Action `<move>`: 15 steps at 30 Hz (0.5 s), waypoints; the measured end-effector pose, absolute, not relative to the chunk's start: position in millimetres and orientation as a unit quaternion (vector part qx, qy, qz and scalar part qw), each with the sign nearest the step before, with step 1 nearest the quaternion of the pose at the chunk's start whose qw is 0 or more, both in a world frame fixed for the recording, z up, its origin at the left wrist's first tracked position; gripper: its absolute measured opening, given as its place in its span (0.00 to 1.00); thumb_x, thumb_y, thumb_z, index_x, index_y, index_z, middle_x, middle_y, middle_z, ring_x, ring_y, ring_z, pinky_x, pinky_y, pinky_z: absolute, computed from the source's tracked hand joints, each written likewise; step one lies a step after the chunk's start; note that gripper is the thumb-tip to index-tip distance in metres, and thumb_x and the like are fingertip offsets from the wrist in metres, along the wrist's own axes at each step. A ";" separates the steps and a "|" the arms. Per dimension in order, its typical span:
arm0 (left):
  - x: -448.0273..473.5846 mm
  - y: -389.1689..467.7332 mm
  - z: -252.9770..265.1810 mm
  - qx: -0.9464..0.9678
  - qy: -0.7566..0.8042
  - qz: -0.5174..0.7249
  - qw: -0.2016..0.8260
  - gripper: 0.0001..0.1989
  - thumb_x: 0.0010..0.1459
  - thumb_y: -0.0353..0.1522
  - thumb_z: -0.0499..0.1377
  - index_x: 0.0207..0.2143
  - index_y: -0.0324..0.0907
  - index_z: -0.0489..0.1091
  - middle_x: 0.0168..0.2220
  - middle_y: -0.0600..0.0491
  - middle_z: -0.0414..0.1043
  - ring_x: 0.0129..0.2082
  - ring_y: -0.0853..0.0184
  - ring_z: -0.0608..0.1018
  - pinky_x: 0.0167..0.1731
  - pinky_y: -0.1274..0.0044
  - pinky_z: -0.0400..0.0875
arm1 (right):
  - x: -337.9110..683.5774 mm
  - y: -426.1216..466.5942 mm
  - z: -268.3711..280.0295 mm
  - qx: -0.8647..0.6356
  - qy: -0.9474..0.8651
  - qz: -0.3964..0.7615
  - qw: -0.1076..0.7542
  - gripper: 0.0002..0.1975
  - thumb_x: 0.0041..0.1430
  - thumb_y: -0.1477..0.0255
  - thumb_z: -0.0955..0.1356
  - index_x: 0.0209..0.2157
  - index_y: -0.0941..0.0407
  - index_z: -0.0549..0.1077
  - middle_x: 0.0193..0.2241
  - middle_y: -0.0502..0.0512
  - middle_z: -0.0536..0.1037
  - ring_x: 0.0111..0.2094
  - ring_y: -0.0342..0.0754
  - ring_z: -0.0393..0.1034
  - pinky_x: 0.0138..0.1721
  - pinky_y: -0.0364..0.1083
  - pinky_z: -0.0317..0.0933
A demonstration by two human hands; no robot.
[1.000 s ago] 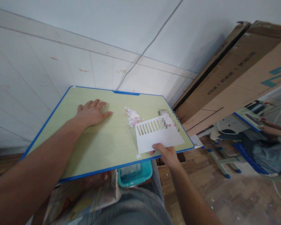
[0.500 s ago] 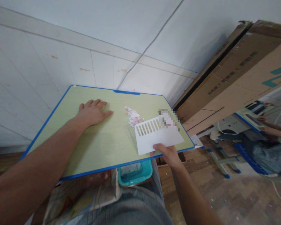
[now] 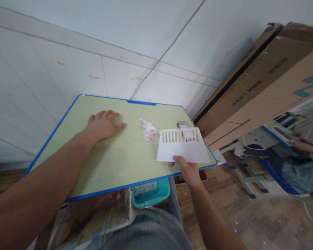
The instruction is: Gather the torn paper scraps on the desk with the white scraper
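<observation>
My left hand point(image 3: 104, 124) lies flat on the pale green desktop point(image 3: 114, 166), fingers spread, with nothing in it. Between thumb and fingers, my right hand point(image 3: 186, 170) grips the near edge of a flat white slotted scraper point(image 3: 182, 151), whose row of slots lies toward the far side. A small heap of torn white and pink paper scraps point(image 3: 148, 130) rests on the desktop, between my left hand and the scraper, just left of the scraper. A blurred-out item point(image 3: 189, 133) shows at the scraper's far right part; I cannot make out what it is.
A turquoise basin point(image 3: 151, 194) sits below the desk's front edge. Large cardboard boxes point(image 3: 250, 83) lean at the right against the wall, where a grey cable point(image 3: 169, 45) runs down. Farther right, another person's arm point(image 3: 302, 144) is at a second desk.
The scraper in my right hand has turned and shifted slightly right, its slotted edge now nearly level. My left hand stays in place, and the paper heap looks slightly more compact.
</observation>
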State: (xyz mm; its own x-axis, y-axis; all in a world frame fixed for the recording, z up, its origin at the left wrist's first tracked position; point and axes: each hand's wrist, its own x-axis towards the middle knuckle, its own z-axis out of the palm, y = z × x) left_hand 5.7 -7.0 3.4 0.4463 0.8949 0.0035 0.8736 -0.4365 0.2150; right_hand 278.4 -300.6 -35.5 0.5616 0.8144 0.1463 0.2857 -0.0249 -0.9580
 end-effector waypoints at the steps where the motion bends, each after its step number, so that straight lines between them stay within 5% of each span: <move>1: 5.9 -6.1 2.9 0.844 0.525 0.056 0.089 0.43 0.79 0.57 0.52 0.84 0.41 0.66 0.88 0.33 0.58 0.87 0.35 0.60 0.82 0.38 0.55 | 278.4 -300.3 -36.3 -0.679 -0.407 0.228 0.567 0.18 0.61 0.58 0.75 0.19 0.47 0.81 0.26 0.56 0.87 0.38 0.62 0.82 0.55 0.57 0.76; 15: 3.9 1.7 -3.2 0.850 0.522 0.048 0.062 0.47 0.75 0.62 0.48 0.84 0.47 0.67 0.87 0.37 0.61 0.86 0.36 0.63 0.80 0.44 0.61 | 276.5 -299.7 -41.3 -0.680 -0.420 0.252 0.545 0.18 0.60 0.57 0.75 0.19 0.47 0.81 0.24 0.56 0.86 0.34 0.60 0.84 0.52 0.55 0.79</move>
